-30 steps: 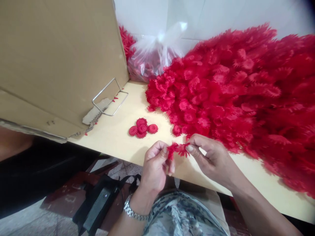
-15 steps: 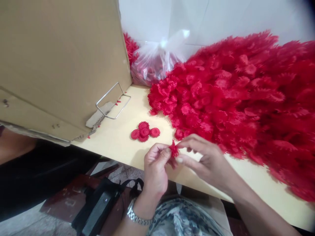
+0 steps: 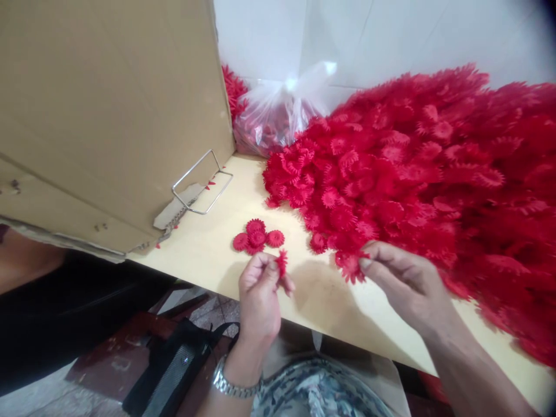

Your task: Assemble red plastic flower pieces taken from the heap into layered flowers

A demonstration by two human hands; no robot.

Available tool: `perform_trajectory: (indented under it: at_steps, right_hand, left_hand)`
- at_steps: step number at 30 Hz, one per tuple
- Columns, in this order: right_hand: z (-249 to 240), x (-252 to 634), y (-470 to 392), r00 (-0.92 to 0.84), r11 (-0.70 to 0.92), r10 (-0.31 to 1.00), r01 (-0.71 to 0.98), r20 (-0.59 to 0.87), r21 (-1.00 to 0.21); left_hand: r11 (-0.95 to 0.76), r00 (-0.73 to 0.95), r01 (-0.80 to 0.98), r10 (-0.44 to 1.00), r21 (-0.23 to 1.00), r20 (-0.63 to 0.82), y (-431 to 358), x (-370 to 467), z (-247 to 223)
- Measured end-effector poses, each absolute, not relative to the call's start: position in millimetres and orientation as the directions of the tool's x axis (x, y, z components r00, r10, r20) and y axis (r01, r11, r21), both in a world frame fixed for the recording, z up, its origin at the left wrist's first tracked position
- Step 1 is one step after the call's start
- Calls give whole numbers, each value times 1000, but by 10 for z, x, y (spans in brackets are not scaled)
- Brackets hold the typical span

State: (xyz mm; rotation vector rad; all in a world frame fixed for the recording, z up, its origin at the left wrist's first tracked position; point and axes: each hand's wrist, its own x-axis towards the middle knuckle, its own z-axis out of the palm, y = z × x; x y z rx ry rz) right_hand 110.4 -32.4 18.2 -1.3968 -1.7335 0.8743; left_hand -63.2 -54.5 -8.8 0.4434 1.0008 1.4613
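Though blurry, L hand (image 3: pixel 260 307) fingers tight on red bloom (image 3: pixel 282 264), R hand (image 3: pixel 414 289) ditto on 2nd bloom (image 3: pixel 348 267); watch (image 3: pixel 237 383) make unclear.

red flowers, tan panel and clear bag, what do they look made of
Red flowers: thin, mostly matte petals, possibly soft plastic or fabric; the look leaves it open.
Tan panel: matte cardboard, judging by its ragged, fluted bottom edge.
Clear bag: probably thin, shiny plastic film, as it is crinkled, catches highlights and shows red contents.
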Motion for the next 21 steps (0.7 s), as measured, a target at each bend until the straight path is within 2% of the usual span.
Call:
perform_trajectory:
  at_steps: [1, 3, 5, 6, 7, 8, 11, 12, 14, 17, 21]
  right_hand:
    - [201, 1154, -262, -108, 239, 970, 597, 219, -766]
    - [235, 1238, -115, -95, 311, 907, 808, 410, -500]
    - [256, 1280, 0, -126, 295, 857, 915, 500, -274]
    - [260, 1279, 25, -132, 282, 849, 932, 512, -227]
    - [262, 1259, 22, -131, 282, 852, 931, 507, -233]
    - [260, 1221, -8, -130, 302, 864, 907, 486, -294]
    - [233, 1016, -196, -185, 334, 940, 673, 286, -660]
    - [216, 936, -264, -231, 289, 955, 572, 187, -767]
    - [165, 796, -367, -298, 169, 953, 405, 45, -898]
    - [73, 702, -424, -286, 88, 958, 251, 13, -964]
    - [13, 730, -419, -274, 90, 961, 174, 40, -981]
  left_hand:
    - [136, -146, -594, 951, 793, -273, -542, -617, -87]
    - [161, -86, -577, 963, 801, -256, -536, -575, -91]
    - [150, -100, -573, 963, 806, -250, -530, -541, -104]
    - [136, -123, -567, 961, 813, -246, -527, -531, -113]
    - [121, -142, -559, 961, 820, -239, -527, -525, -125]
    - [108, -154, -549, 962, 829, -227, -529, -521, -137]
    - [59, -185, -500, 967, 864, -173, -550, -503, -178]
    - [39, -204, -465, 967, 884, -150, -562, -492, -191]
    - [7, -234, -375, 967, 927, -101, -587, -469, -216]
    - [7, -211, -279, 975, 960, -69, -617, -457, -242]
    - [35, -127, -230, 990, 973, -65, -635, -505, -228]
